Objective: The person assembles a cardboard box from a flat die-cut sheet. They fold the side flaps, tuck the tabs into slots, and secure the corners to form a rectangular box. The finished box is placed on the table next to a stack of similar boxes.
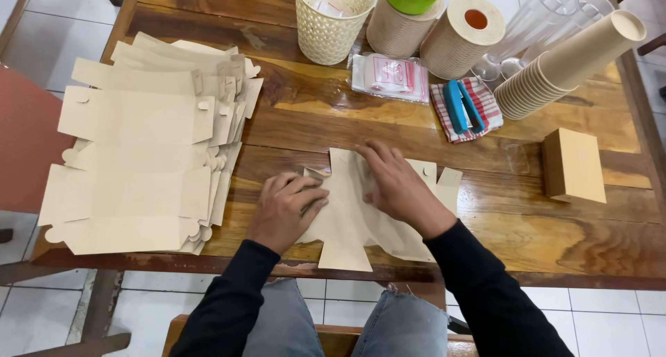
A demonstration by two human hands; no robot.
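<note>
**Two hands flat on a kraft box blank at the table's near edge**

A wooden table (305, 114) of dark, strongly grained planks fills the view, standing on a floor of pale square tiles (41, 24). The person sits at its near edge on a wooden seat, in jeans and black sleeves.

Toward the left edge lies a loose, fanned pile of flat cardboard blanks (142, 145), reaching almost to the near left corner. Along the far edge stand a cream perforated basket (331, 20), two rolls of tan material (463, 34) and clear plastic cups (548, 24) lying on their sides. A long stack of tan paper cups (565, 65) lies tipped near the far right corner. In front of these sit a small clear packet (390, 76) and a blue stapler (463, 106) on a red-checked cloth (479, 107). A folded-up brown box (574, 165) stands near the right edge.

The unfolded box blank (354, 228) lies at the middle of the near edge, its lowest flap reaching the table's lip. It is plain tan card, cross-shaped, with side flaps and rounded tabs showing to the right.

The left hand (286, 208) rests on the blank's left part, fingers curled and pressed down on a flap. The right hand (395, 183) lies across its upper middle, fingers extended together and pressing flat.
</note>
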